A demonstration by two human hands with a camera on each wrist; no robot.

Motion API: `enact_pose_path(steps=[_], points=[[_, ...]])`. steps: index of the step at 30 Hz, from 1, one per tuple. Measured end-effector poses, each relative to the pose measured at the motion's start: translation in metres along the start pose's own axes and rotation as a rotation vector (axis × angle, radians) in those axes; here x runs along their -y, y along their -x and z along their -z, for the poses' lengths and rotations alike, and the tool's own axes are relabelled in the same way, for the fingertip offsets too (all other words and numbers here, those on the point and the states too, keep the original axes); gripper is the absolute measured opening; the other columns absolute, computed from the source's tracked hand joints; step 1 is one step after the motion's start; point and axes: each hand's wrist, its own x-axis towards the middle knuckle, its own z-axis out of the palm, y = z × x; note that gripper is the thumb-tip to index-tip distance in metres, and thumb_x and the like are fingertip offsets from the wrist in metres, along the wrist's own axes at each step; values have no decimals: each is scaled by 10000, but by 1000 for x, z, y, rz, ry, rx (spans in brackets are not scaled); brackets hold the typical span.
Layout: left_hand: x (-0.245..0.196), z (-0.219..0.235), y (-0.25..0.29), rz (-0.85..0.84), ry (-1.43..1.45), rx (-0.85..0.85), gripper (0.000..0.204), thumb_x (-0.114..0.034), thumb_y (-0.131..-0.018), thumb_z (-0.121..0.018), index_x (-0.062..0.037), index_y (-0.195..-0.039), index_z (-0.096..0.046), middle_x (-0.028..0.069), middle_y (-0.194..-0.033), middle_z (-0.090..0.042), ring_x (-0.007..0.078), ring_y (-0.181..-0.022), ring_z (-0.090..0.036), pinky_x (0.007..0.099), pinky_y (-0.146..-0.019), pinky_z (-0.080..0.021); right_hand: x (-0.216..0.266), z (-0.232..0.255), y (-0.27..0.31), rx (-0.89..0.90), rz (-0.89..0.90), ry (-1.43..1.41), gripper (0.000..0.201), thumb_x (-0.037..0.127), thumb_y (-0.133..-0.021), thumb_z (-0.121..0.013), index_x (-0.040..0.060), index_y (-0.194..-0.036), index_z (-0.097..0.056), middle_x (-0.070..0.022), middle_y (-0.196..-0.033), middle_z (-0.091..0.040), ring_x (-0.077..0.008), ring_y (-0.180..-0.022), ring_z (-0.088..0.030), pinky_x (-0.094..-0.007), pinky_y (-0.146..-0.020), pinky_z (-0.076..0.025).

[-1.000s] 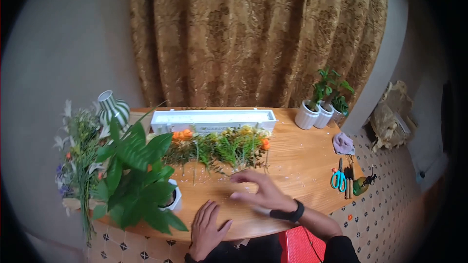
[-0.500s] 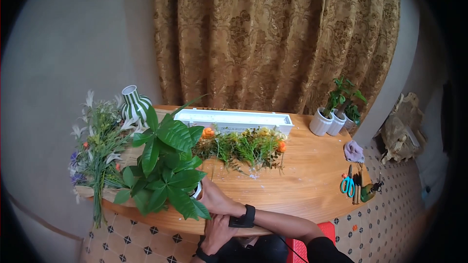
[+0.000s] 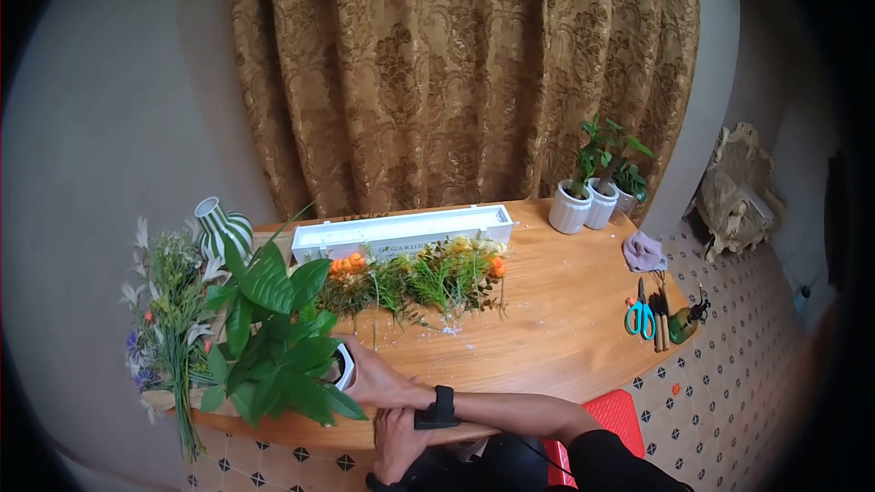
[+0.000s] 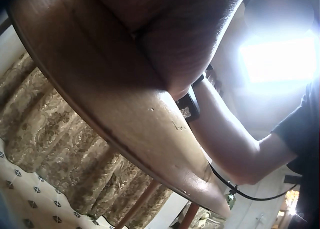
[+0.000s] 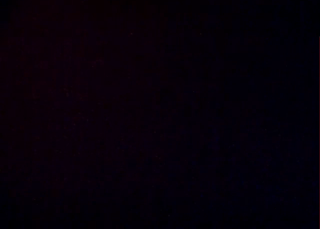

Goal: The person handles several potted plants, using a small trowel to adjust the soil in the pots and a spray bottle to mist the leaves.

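Observation:
At the front left of the table stands a large leafy plant [image 3: 273,296] in a white pot [image 3: 345,367]. My right hand [image 3: 372,377] holds the pot from its right side, with part of the fingers hidden behind pot and leaves. Below it, my left hand [image 3: 399,442] rests on the table's front edge, its fingertips tucked under the right wrist and its black band [image 3: 437,408]. In the left wrist view the right forearm [image 4: 225,134] crosses above the tabletop. The right wrist view is dark.
Cut greenery [image 3: 424,278] with yellow and orange blooms lies before a long white planter box [image 3: 401,235]. Bundled flowers [image 3: 178,328] and a striped vase [image 3: 223,232] stand left. Small potted plants [image 3: 571,210], a cloth [image 3: 643,252] and scissors [image 3: 641,314] are on the right.
My right hand has moved left from above the table's middle to the white pot and taken hold of it. The left hand stays at the front edge, now partly under the right wrist.

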Motion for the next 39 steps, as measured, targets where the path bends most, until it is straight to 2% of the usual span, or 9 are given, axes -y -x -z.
enact_pose_path(steps=[10,13,18,23,25,27,32,33,39], points=[[-14,3,-6,55,-47,76,434,-144,-771,-775,-8,-1174,-689,201,-1251,-670,412,-1217,-599,478,-1032,-479,45,50,16,-139,92,64,977,353,-736,-917,12,-1479,-383,-209,-1339,-591,-301,-1249,-600,-400,-1058,-472],[-22,4,-12,116,-26,54,390,-126,-759,-808,5,-1107,-692,198,-1210,-665,418,-1196,-604,476,-1025,-487,70,90,22,-255,93,100,952,352,-737,-917,20,-1461,-398,-194,-1323,-604,-279,-1239,-606,-389,-1045,-479],[-45,14,-21,-46,-6,-52,405,-138,-756,-861,4,-1096,-692,196,-1272,-647,401,-1244,-592,471,-1055,-480,83,178,40,-420,110,176,927,345,-738,-915,18,-1445,-412,-182,-1324,-598,-269,-1241,-600,-386,-1044,-480],[-42,13,-22,-60,-12,-43,341,-91,-768,-840,1,-1068,-708,195,-1269,-655,392,-1258,-591,465,-1062,-479,51,270,67,-613,190,312,943,364,-725,-912,-17,-1432,-418,-187,-1324,-585,-281,-1239,-595,-392,-1056,-475],[-33,13,-20,-136,-67,10,493,-194,-850,-812,2,-1270,-643,217,-1325,-620,421,-1286,-545,470,-1109,-438,34,307,77,-704,178,432,967,384,-714,-910,-41,-1425,-412,-205,-1321,-585,-286,-1239,-595,-395,-1063,-473],[-37,11,-21,-131,-63,-13,432,-175,-847,-810,3,-1212,-663,209,-1296,-632,414,-1275,-552,469,-1107,-441,26,334,90,-769,124,444,970,389,-714,-907,-43,-1426,-409,-210,-1318,-589,-288,-1237,-598,-397,-1061,-476],[-38,12,-22,-126,-63,-31,381,-144,-838,-810,7,-1163,-682,206,-1281,-637,412,-1261,-558,471,-1102,-443,24,369,108,-897,-56,532,955,318,-712,-936,-10,-1438,-407,-170,-1366,-574,-254,-1264,-572,-383,-1092,-452],[-40,14,-21,-110,-64,-26,375,-142,-839,-808,11,-1158,-683,210,-1283,-635,412,-1261,-558,471,-1103,-443,14,378,109,-934,-49,617,974,354,-705,-918,-33,-1435,-401,-219,-1330,-615,-305,-1222,-625,-410,-1053,-507],[-38,16,-20,-88,-119,-17,385,-141,-847,-804,26,-1169,-675,220,-1295,-630,413,-1265,-557,470,-1108,-441,-22,410,112,-1020,-94,591,939,353,-716,-923,-39,-1401,-414,-222,-1308,-623,-300,-1215,-630,-400,-1041,-511]])
